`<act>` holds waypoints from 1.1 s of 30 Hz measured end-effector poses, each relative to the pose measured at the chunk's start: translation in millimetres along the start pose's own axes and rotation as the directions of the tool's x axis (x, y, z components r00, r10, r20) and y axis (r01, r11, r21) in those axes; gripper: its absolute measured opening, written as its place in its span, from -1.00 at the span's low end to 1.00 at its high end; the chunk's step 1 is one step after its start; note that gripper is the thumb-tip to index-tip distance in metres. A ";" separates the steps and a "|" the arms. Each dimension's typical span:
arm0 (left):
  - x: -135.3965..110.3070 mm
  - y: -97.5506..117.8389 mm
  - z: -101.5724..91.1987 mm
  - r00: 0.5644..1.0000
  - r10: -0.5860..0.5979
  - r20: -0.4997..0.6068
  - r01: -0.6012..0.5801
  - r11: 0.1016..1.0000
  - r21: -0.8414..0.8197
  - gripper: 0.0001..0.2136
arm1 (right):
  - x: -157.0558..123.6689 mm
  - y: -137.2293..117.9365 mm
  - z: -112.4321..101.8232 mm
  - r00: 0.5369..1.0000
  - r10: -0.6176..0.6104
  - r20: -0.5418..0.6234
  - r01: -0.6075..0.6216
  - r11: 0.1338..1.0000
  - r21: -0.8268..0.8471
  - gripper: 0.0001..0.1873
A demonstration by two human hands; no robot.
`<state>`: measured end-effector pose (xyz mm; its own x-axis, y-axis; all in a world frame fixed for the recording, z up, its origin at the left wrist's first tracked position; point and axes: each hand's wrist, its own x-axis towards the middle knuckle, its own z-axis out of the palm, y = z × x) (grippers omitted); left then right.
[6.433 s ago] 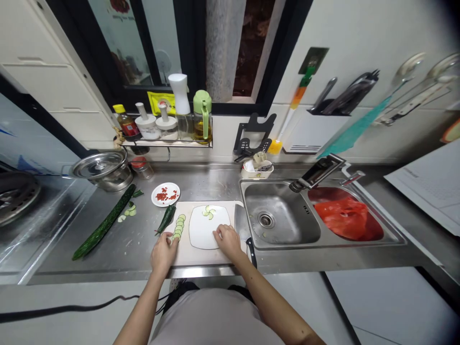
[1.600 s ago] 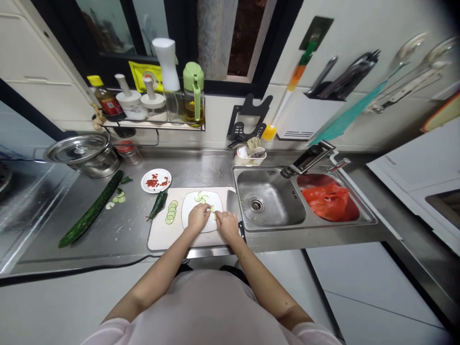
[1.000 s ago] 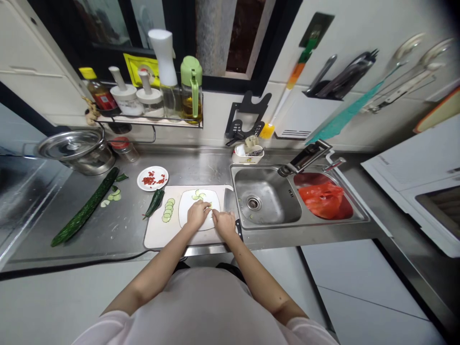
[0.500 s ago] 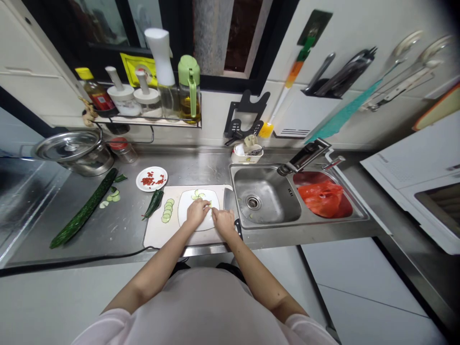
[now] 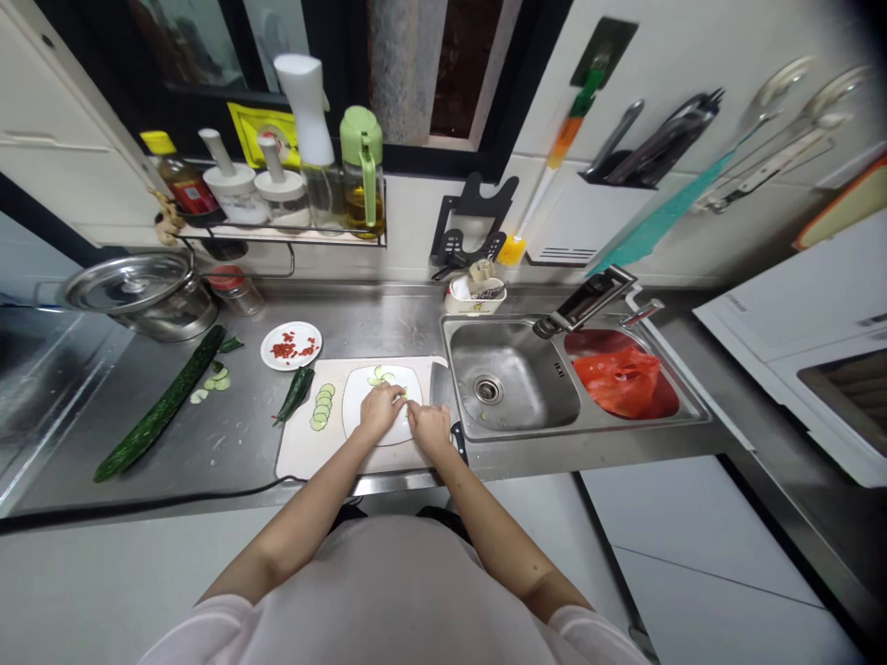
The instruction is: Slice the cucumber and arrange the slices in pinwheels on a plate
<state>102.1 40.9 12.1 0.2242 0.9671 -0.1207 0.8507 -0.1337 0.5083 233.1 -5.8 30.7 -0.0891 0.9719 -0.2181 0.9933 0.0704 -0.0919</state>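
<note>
A steel worktop (image 5: 388, 319) is pictured, with a bare strip left along its back edge. Its right side is taken up by the sink (image 5: 516, 392), by which sideways room is cut short. The cutting board (image 5: 311, 453) is laid beside the sink at the front edge, with only a thin margin before it. A long cucumber (image 5: 159, 406) is laid aslant toward the left end, and open worktop is left between it and the board. The square plate (image 5: 355, 397) is set on the board's right half. A knife (image 5: 441, 383) is laid between plate and sink, its handle just beside the right wrist.

Over the plate, the left hand (image 5: 380, 411), brought across from the row of slices (image 5: 322, 406) within the past few seconds, is met by the right hand (image 5: 431, 429); by that, the work appears to have been moved from row to plate. The fingers of both are bent, tips close together at a pale green piece (image 5: 404, 392); whether it is clamped cannot be told. Curved slices (image 5: 380, 376) are set near the plate's far edge.
</note>
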 end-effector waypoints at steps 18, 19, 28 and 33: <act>-1.6 2.8 -2.5 1.000 -0.008 0.012 0.008 1.000 -0.008 -0.76 | -1.6 -2.5 -2.1 1.000 0.014 -0.001 -0.014 0.999 0.039 -0.66; -1.6 3.0 -2.8 1.000 -0.008 0.012 0.008 1.000 -0.007 -0.76 | -1.9 -2.8 -2.5 1.000 0.014 -0.001 -0.014 0.999 0.041 -0.66; -1.9 1.4 -0.8 1.000 0.004 -0.012 -0.004 1.000 -0.027 -0.78 | -6.0 -1.3 -3.3 0.999 0.036 -0.006 -0.036 0.996 0.080 -0.65; -2.0 4.2 -1.6 1.000 -0.016 -0.003 0.016 0.999 -0.051 -0.78 | -5.3 -2.8 -3.8 0.999 0.032 0.006 -0.032 0.997 0.064 -0.66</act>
<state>104.4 38.7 15.9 0.2093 0.9696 -0.1265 0.8286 -0.1071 0.5494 231.1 -10.4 35.8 -0.0582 0.9722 -0.2268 0.9889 0.0250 -0.1465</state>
